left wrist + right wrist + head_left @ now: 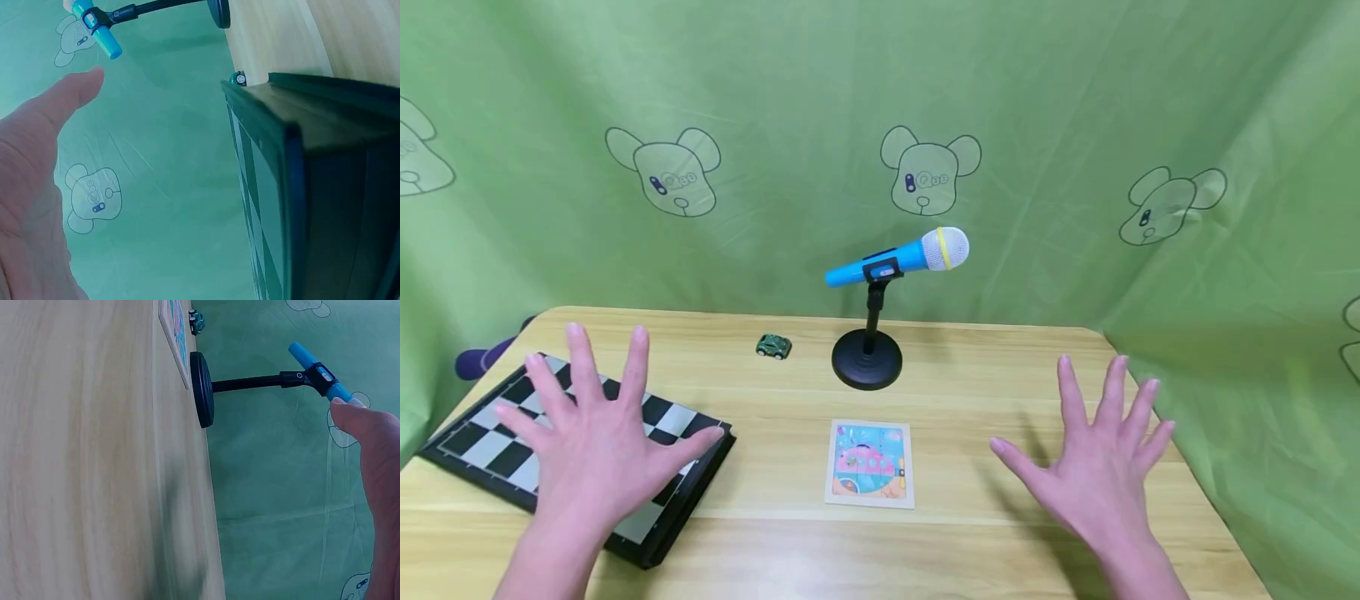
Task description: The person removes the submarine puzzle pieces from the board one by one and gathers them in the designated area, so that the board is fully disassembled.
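Fingers spread wide, my left hand [597, 450] hovers over a black and white chessboard [486, 450] and holds nothing. The left wrist view shows the board's thick dark side [337, 212] beside and apart from the hand. My right hand [1101, 475], also spread and holding nothing, is above the right part of the table. Between the hands lies a small picture puzzle [869, 463] with a pink and blue design. Behind it stands a blue toy microphone [895, 260], clipped at a tilt on a black stand [867, 360]. A small green toy car [773, 346] sits left of the stand.
The light wooden table [970, 550] has rounded far corners. A green curtain [790, 167] printed with bear heads hangs behind it and along the sides. Something purple [475, 363] shows past the table's left edge, partly hidden.
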The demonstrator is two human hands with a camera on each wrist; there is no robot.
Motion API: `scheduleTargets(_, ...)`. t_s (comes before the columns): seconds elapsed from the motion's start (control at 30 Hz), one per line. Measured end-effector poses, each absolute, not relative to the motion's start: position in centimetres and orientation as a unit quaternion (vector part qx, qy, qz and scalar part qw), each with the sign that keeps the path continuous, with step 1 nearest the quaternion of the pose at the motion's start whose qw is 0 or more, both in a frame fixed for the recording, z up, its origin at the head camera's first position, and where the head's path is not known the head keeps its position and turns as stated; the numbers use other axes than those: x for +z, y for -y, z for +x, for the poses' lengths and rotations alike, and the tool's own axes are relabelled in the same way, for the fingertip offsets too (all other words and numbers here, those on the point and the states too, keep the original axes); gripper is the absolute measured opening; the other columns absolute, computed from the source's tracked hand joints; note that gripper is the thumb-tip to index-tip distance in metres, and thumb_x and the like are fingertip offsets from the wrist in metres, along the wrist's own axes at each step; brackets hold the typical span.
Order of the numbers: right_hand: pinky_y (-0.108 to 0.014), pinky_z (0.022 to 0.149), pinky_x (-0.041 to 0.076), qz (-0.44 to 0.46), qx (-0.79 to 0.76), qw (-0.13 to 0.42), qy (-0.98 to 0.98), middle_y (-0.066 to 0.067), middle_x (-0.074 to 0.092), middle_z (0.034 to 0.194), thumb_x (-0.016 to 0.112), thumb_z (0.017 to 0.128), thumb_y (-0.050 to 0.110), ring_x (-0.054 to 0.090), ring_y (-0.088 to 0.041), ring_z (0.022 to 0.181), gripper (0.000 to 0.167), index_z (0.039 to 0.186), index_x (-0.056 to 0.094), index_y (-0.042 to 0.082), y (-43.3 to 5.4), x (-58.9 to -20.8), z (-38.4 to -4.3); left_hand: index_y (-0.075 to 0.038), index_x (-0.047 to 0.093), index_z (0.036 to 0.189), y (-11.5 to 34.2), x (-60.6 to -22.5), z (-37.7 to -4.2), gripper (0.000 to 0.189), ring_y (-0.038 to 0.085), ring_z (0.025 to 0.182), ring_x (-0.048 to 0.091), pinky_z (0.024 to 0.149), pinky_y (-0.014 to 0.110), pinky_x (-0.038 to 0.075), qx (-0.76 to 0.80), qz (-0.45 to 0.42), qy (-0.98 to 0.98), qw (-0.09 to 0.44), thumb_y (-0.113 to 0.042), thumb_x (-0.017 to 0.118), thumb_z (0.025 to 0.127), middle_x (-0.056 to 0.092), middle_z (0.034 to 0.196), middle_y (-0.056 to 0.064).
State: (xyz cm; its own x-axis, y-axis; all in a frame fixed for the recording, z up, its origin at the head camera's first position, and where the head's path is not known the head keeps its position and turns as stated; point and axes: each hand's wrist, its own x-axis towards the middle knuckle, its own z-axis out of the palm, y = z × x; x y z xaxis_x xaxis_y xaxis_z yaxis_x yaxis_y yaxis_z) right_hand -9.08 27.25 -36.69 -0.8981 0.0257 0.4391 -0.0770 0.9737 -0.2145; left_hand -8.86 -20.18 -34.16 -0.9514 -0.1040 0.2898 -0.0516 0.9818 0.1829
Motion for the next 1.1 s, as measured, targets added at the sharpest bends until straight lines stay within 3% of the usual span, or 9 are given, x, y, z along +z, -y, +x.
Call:
scheduleTargets(0.13, -0.071, 0.1, -0.02, 0.014, 0.131, 0.23, 0.964, -0.014, -0.018, 0.163, 0.075, 0.07, 0.071, -0.028, -0.043, 0.141, 0.122, 0.162, 0.012, 0.023, -27.3, -37.0, -9.3, -0.024, 0.003, 0.162, 18.9, -34.2, -9.1, 0.136, 0.058, 0.139, -0.019, 0.095, 0.08, -0.014, -0.121, 0.02, 0.975, 0.185, -0.089, 0.064, 0.061, -0.02, 0.16, 0.024)
scheduleTargets(0.3, -0.073, 0.103, -0.013, 0.018, 0.188, 0.247, 0.95, -0.011, -0.008, 0.165, 0.081, 0.07, 0.062, -0.022, -0.041, 0.144, 0.12, 0.162, 0.014, 0.025, -26.9, -37.6, -9.9, -0.023, 0.015, 0.162, 15.8, -34.6, -9.1, 0.129, 0.057, 0.142, 0.004, 0.105, 0.074, -0.003, -0.209, -0.023, 0.944, 0.254, -0.072, 0.079, 0.062, -0.001, 0.163, 0.023)
scheduleTargets(0.47, -0.073, 0.105, -0.007, 0.038, 0.26, 0.257, 0.93, -0.006, 0.0, 0.166, 0.085, 0.071, 0.054, -0.013, -0.037, 0.148, 0.118, 0.162, 0.015, 0.029, -25.5, -38.1, -10.8, -0.025, 0.014, 0.162, 12.9, -35.0, -9.1, 0.127, 0.05, 0.144, 0.012, 0.109, 0.07, 0.012, -0.273, -0.049, 0.925, 0.26, -0.064, 0.084, 0.064, 0.006, 0.164, 0.018)
scheduleTargets(0.6, -0.076, 0.105, 0.001, 0.071, 0.316, 0.26, 0.91, -0.003, 0.004, 0.166, 0.087, 0.07, 0.046, -0.007, -0.034, 0.148, 0.115, 0.161, 0.019, 0.029, -23.9, -38.6, -11.6, -0.03, 0.011, 0.162, 11.2, -35.4, -9.2, 0.128, 0.047, 0.144, 0.018, 0.102, 0.073, 0.027, -0.3, -0.056, 0.923, 0.234, -0.063, 0.086, 0.063, 0.011, 0.163, 0.017)
scheduleTargets(0.73, -0.075, 0.102, 0.018, 0.091, 0.364, 0.242, 0.895, -0.001, 0.009, 0.164, 0.088, 0.072, 0.04, 0.002, -0.029, 0.147, 0.112, 0.16, 0.021, 0.034, -22.2, -39.2, -12.2, -0.035, 0.008, 0.162, 9.9, -36.3, -9.3, 0.126, 0.045, 0.142, 0.022, 0.097, 0.071, 0.035, -0.339, -0.051, 0.923, 0.175, -0.065, 0.084, 0.065, 0.016, 0.162, 0.016)
scheduleTargets(0.9, -0.062, 0.1, 0.033, 0.092, 0.427, 0.2, 0.877, 0.001, 0.021, 0.158, 0.087, 0.076, 0.039, 0.024, -0.022, 0.139, 0.107, 0.158, 0.02, 0.042, -20.0, -40.1, -12.7, -0.038, 0.007, 0.16, 9.0, -37.9, -9.6, 0.126, 0.041, 0.139, 0.031, 0.099, 0.066, 0.037, -0.406, -0.044, 0.907, 0.106, -0.064, 0.085, 0.066, 0.025, 0.158, 0.016)
scheduleTargets(1.1, -0.052, 0.1, 0.043, 0.115, 0.502, 0.156, 0.843, -0.001, 0.039, 0.147, 0.084, 0.082, 0.033, 0.042, -0.025, 0.129, 0.095, 0.157, 0.026, 0.038, -18.0, -40.6, -13.4, -0.031, 0.011, 0.161, 7.8, -39.6, -9.9, 0.124, 0.032, 0.119, 0.05, 0.093, 0.052, 0.046, -0.496, -0.047, 0.866, 0.045, -0.047, 0.091, 0.068, 0.041, 0.146, 0.013)
